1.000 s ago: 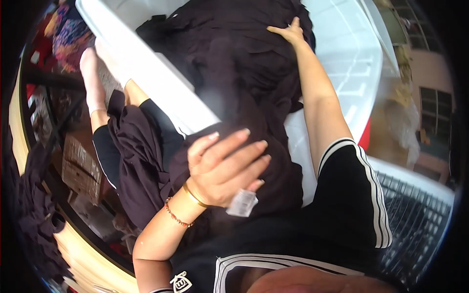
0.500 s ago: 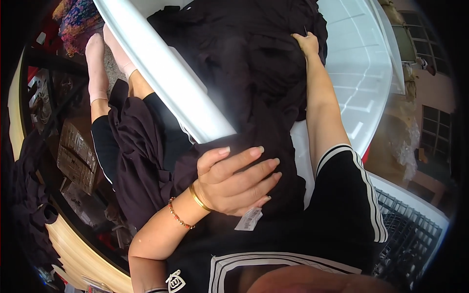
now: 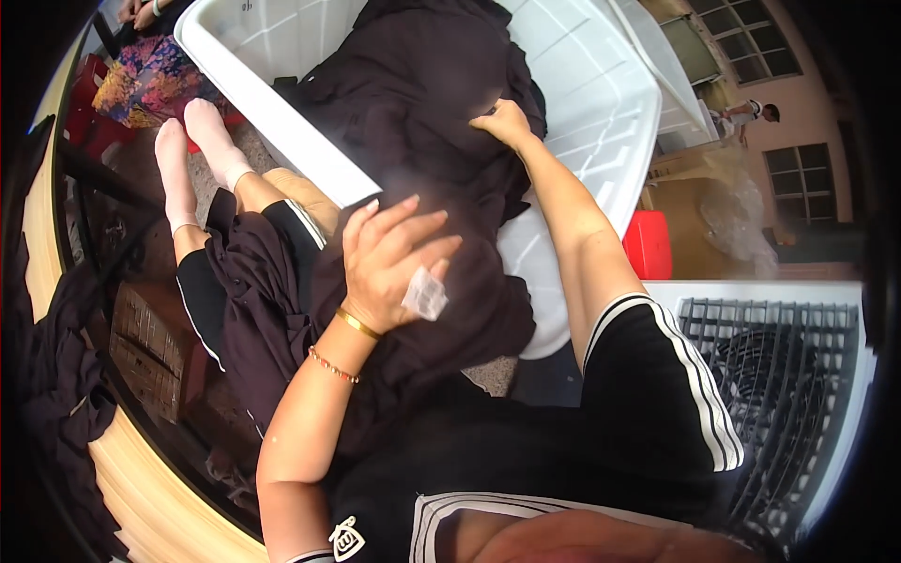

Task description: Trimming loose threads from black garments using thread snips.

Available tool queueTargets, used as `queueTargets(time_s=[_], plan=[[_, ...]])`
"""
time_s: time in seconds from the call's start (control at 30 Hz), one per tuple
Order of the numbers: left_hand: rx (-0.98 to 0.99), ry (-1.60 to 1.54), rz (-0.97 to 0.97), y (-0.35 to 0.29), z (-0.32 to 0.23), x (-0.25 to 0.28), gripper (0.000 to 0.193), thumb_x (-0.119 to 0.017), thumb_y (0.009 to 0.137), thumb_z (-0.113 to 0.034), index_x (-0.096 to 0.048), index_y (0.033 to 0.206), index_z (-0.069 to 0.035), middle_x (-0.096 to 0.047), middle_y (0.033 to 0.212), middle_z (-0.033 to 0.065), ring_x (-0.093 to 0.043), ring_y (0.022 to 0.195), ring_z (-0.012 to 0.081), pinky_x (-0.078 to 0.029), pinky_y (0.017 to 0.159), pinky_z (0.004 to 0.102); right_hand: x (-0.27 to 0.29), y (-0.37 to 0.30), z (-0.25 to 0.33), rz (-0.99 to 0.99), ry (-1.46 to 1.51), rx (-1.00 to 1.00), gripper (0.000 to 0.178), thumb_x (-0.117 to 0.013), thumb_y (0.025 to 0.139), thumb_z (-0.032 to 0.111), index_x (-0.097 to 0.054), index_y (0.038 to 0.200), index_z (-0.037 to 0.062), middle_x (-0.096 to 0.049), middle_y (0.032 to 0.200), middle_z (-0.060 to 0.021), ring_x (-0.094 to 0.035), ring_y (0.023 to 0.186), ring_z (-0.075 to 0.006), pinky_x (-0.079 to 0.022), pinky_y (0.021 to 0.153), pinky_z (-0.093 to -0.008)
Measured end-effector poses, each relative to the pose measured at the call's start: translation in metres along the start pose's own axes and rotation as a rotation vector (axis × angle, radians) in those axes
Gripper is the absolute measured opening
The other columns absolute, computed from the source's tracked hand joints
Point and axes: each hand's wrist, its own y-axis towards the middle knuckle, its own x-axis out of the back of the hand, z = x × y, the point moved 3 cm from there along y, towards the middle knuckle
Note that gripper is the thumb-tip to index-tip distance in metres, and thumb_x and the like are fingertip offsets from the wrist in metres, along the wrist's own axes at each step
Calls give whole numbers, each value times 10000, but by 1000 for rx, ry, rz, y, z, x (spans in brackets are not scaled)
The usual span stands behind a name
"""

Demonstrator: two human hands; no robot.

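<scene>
A dark brown cloth garment (image 3: 422, 103) lies bunched in a large white plastic tub (image 3: 563, 47) and spills over its near rim onto my lap. My left hand (image 3: 389, 253) rests over the near part of the cloth with its fingers stretched and apart, slightly blurred. Beside its thumb is a small whitish tag (image 3: 425, 295), and I cannot tell if the thumb touches it. Farther off, my right hand (image 3: 507, 124) is closed against the cloth inside the tub; whatever its curled fingers hold is hidden.
Left, a pale wooden tabletop (image 3: 141, 469) carries more dark cloth (image 3: 66, 366). A red container (image 3: 648, 246) stands right of the tub, near a white-framed fan (image 3: 779, 347). Another person's hands (image 3: 141, 11) show at the far left, and a person (image 3: 751, 113) stands far right.
The view has shifted, so the tub and cloth sit further left. My left hand has lifted its fingers from their curl over the cloth and spread them. The tag has turned.
</scene>
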Motion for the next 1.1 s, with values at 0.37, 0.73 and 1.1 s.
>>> queueTargets(time_s=[0.37,0.73,1.1], plan=[[169,-203,51,-4,-10,20,327,-645,851,-185,-661,1176,-145,-586,1306,73,-472,1301,301,-254,1131,511,160,-139,132,110,882,37,270,-721,749,219,-720,952,40,-725,881,-47,-641,721,-84,-474,603,-228],[387,-865,-226,41,-68,91,680,-541,937,-40,-207,1528,-78,-431,1427,122,-530,1174,179,-444,990,270,272,-305,291,68,1640,341,243,-646,900,196,-659,1033,-7,-710,972,-126,-670,682,-192,-581,646,-302],[1081,-976,-492,-87,-108,207,526,-446,1005,-282,-370,1439,6,-476,1408,153,-523,1219,228,-422,1033,336,132,-403,338,1194,1041,547,414,-664,868,102,-522,1189,-118,-661,755,-142,-583,469,-140,-454,465,-223]])
